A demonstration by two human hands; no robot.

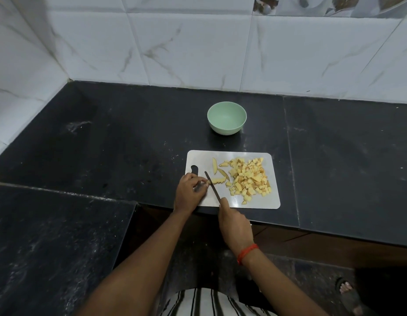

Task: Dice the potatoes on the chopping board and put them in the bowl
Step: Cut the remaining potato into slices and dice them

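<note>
One chopping board [274, 198] is recorded at the front edge of the counter [129, 133], its near side almost level with that edge. One green bowl [225, 130] stands behind the board, apart from it and towards the tiled back wall, with its inside fully visible. One heap of diced potato [250, 179] covers the right half of the board. Three long potato strips are counted on the left half; the nearest strip [218, 180] is pinched at its end by the curled fingers of the left hand [190, 190]. One knife [212, 187] is gripped by the right hand [234, 224], with the blade laid across that strip. Dark counter surface extends widely to the left and right of the board.
</note>
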